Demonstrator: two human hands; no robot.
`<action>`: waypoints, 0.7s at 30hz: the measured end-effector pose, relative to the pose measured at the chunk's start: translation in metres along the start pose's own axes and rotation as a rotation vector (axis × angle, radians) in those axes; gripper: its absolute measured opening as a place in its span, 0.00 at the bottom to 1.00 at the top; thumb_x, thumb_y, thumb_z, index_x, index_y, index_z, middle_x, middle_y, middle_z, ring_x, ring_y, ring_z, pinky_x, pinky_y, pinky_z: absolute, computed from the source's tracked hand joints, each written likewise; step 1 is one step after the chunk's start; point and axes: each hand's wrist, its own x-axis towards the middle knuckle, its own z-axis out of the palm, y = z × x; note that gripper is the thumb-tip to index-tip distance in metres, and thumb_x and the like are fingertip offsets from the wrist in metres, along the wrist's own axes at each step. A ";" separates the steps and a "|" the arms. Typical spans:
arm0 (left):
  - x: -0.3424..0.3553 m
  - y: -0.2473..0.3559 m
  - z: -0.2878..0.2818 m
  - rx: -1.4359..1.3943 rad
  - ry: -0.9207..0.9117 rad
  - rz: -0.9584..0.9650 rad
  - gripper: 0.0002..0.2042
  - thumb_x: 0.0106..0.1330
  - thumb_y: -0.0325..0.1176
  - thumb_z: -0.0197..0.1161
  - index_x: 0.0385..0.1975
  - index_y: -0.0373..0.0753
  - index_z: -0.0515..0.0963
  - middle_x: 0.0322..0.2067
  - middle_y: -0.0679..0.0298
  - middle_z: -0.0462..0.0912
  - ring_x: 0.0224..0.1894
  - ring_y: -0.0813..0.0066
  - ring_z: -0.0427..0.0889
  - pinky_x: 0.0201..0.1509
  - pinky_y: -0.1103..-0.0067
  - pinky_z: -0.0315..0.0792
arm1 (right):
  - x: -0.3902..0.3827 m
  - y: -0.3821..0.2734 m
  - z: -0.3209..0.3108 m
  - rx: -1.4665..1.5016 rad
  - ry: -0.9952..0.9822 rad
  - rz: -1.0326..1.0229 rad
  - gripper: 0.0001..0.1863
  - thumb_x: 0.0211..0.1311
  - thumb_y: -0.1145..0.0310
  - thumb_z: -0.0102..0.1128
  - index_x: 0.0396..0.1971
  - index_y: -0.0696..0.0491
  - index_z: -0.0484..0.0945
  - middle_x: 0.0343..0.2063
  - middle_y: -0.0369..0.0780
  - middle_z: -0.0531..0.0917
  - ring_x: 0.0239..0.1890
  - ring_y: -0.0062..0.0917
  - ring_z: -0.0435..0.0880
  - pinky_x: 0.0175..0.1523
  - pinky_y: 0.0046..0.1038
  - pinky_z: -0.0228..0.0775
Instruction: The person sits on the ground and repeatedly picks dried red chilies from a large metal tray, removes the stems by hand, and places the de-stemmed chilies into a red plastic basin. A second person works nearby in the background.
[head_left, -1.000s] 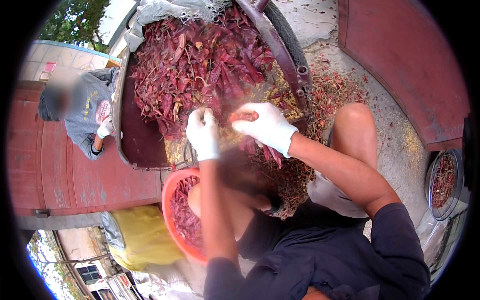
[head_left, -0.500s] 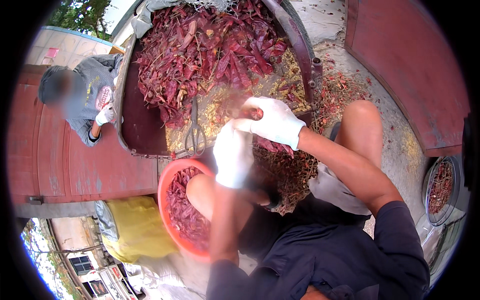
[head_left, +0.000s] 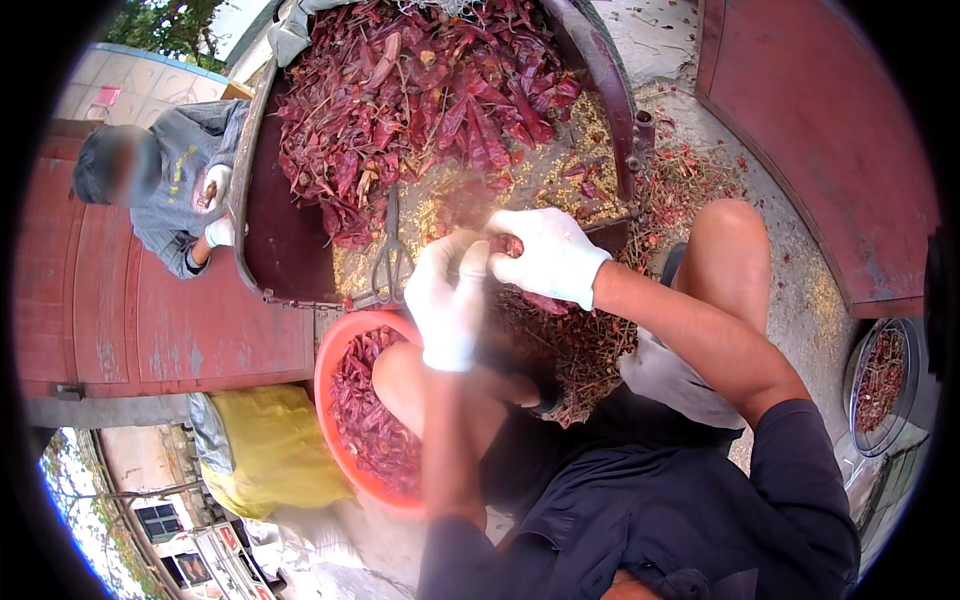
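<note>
In white gloves, my two hands meet over the near edge of the truck-bed-like cart (head_left: pixel 618 120). My right hand (head_left: pixel 552 256) is closed around a dried red chili pepper (head_left: pixel 512 246), a bit of which shows between the fingers. My left hand (head_left: pixel 445 300) is close beside it, fingers curled toward the right fingertips and a little blurred; what they pinch is hidden. Beyond them a big heap of dried red chilies (head_left: pixel 420 100) fills the cart, with yellow seeds (head_left: pixel 590 140) scattered on its floor. Metal scissors (head_left: pixel 390 255) lie left of my hands.
An orange-red basin (head_left: pixel 330 440) of chilies stands by my left knee. Stems and scraps (head_left: pixel 590 360) lie below my hands. Across the cart's left side, a co-worker (head_left: pixel 185 160) wears gloves. A yellow sack (head_left: pixel 270 450), a round tray (head_left: pixel 880 385) and red metal doors (head_left: pixel 820 130) surround me.
My left hand has shifted slightly left, its thumb and fingers now more visible. My right hand stays nearly in place with the chili. The co-worker's second gloved hand has come into view.
</note>
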 end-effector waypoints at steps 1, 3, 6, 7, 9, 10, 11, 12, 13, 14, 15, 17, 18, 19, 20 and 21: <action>0.001 0.000 0.001 0.051 0.012 0.015 0.13 0.67 0.36 0.66 0.43 0.32 0.81 0.32 0.62 0.86 0.34 0.76 0.82 0.42 0.78 0.76 | 0.000 0.002 0.002 -0.040 0.015 -0.041 0.18 0.54 0.55 0.59 0.39 0.52 0.81 0.33 0.49 0.84 0.38 0.47 0.84 0.45 0.43 0.75; 0.003 0.001 0.003 0.155 0.038 0.044 0.12 0.68 0.36 0.65 0.42 0.33 0.81 0.30 0.63 0.86 0.33 0.76 0.82 0.42 0.77 0.76 | -0.001 0.006 0.005 -0.121 0.043 -0.123 0.16 0.54 0.55 0.59 0.35 0.52 0.81 0.31 0.48 0.84 0.37 0.47 0.83 0.43 0.45 0.75; 0.004 0.003 0.010 0.130 0.045 0.085 0.12 0.70 0.37 0.62 0.41 0.33 0.81 0.27 0.64 0.84 0.27 0.77 0.80 0.33 0.79 0.74 | -0.005 0.005 0.002 -0.205 0.031 -0.153 0.12 0.55 0.57 0.59 0.29 0.52 0.79 0.29 0.46 0.83 0.35 0.45 0.83 0.41 0.45 0.74; 0.004 0.008 0.011 -0.028 0.031 -0.065 0.11 0.71 0.36 0.61 0.39 0.33 0.81 0.25 0.65 0.83 0.26 0.81 0.77 0.30 0.82 0.71 | -0.005 0.006 0.000 -0.180 0.035 -0.188 0.12 0.56 0.58 0.59 0.29 0.51 0.80 0.29 0.46 0.83 0.34 0.45 0.83 0.41 0.45 0.74; 0.003 0.021 0.008 -0.337 0.010 -0.366 0.10 0.72 0.34 0.59 0.37 0.32 0.81 0.23 0.68 0.80 0.23 0.88 0.73 0.23 0.88 0.65 | -0.006 0.006 -0.001 -0.122 0.039 -0.263 0.10 0.57 0.59 0.59 0.29 0.50 0.81 0.29 0.45 0.83 0.33 0.43 0.83 0.40 0.44 0.75; 0.003 0.011 0.007 -0.457 0.029 -0.361 0.10 0.73 0.34 0.57 0.34 0.35 0.80 0.20 0.69 0.77 0.18 0.88 0.68 0.17 0.89 0.58 | -0.007 0.005 -0.001 -0.087 0.057 -0.296 0.09 0.57 0.60 0.59 0.29 0.49 0.82 0.29 0.44 0.84 0.33 0.43 0.83 0.39 0.43 0.75; 0.003 0.004 0.007 -0.664 0.051 -0.449 0.11 0.74 0.35 0.56 0.33 0.36 0.79 0.19 0.69 0.76 0.18 0.88 0.68 0.17 0.89 0.58 | -0.009 0.003 0.000 -0.052 0.076 -0.327 0.08 0.57 0.61 0.59 0.30 0.49 0.82 0.28 0.43 0.84 0.32 0.43 0.83 0.39 0.42 0.75; 0.004 -0.001 0.008 -0.875 0.067 -0.534 0.11 0.74 0.36 0.56 0.33 0.36 0.79 0.19 0.70 0.76 0.17 0.87 0.68 0.16 0.89 0.59 | -0.010 0.002 -0.001 -0.022 0.099 -0.356 0.08 0.58 0.62 0.60 0.30 0.48 0.83 0.28 0.43 0.84 0.32 0.42 0.83 0.38 0.42 0.75; 0.005 -0.007 0.010 -1.086 0.084 -0.619 0.11 0.74 0.37 0.56 0.33 0.37 0.78 0.19 0.70 0.75 0.16 0.86 0.67 0.15 0.88 0.59 | -0.012 0.002 -0.001 0.000 0.113 -0.371 0.08 0.58 0.62 0.60 0.30 0.48 0.83 0.28 0.42 0.83 0.32 0.42 0.83 0.37 0.41 0.75; 0.007 -0.015 0.007 -1.328 0.062 -0.817 0.12 0.74 0.41 0.55 0.33 0.39 0.76 0.19 0.71 0.75 0.15 0.85 0.66 0.13 0.87 0.59 | -0.013 0.001 -0.001 0.021 0.128 -0.386 0.07 0.58 0.62 0.60 0.30 0.48 0.83 0.27 0.42 0.83 0.31 0.41 0.83 0.37 0.40 0.75; 0.006 -0.017 0.010 -1.340 0.071 -0.770 0.11 0.73 0.40 0.56 0.34 0.40 0.76 0.21 0.72 0.76 0.16 0.86 0.67 0.13 0.88 0.59 | -0.012 0.001 -0.001 0.040 0.145 -0.401 0.07 0.58 0.62 0.60 0.31 0.48 0.83 0.27 0.41 0.83 0.31 0.40 0.83 0.36 0.39 0.75; 0.002 -0.018 0.018 -1.367 0.088 -0.677 0.08 0.72 0.39 0.59 0.36 0.42 0.76 0.25 0.74 0.76 0.17 0.87 0.69 0.15 0.91 0.61 | -0.009 0.003 0.002 0.066 0.192 -0.384 0.06 0.59 0.62 0.61 0.31 0.47 0.83 0.27 0.39 0.83 0.30 0.38 0.83 0.35 0.37 0.75; 0.007 -0.022 0.015 -1.364 0.048 -0.714 0.08 0.73 0.39 0.57 0.37 0.42 0.75 0.24 0.74 0.76 0.17 0.86 0.68 0.15 0.89 0.61 | -0.008 0.002 0.001 0.081 0.212 -0.380 0.06 0.59 0.62 0.61 0.31 0.47 0.83 0.27 0.38 0.82 0.30 0.37 0.83 0.35 0.36 0.75; 0.010 -0.025 0.017 -1.438 0.067 -0.681 0.08 0.73 0.39 0.57 0.36 0.42 0.75 0.24 0.74 0.75 0.17 0.86 0.67 0.15 0.88 0.61 | -0.009 0.001 -0.002 0.042 0.166 -0.413 0.06 0.59 0.62 0.61 0.31 0.47 0.83 0.27 0.38 0.82 0.29 0.36 0.83 0.34 0.36 0.75; 0.013 -0.028 0.018 -1.511 0.085 -0.646 0.08 0.74 0.39 0.56 0.36 0.42 0.75 0.23 0.74 0.74 0.17 0.85 0.67 0.15 0.87 0.61 | -0.014 -0.001 -0.007 0.003 0.121 -0.445 0.06 0.59 0.62 0.61 0.32 0.47 0.83 0.27 0.37 0.81 0.29 0.35 0.83 0.34 0.35 0.75; 0.020 -0.031 0.020 -1.579 0.095 -0.612 0.09 0.74 0.39 0.55 0.36 0.41 0.75 0.22 0.73 0.73 0.17 0.85 0.67 0.15 0.87 0.61 | -0.019 -0.003 -0.009 -0.034 0.083 -0.474 0.06 0.59 0.62 0.61 0.32 0.47 0.82 0.27 0.37 0.81 0.29 0.34 0.83 0.33 0.35 0.75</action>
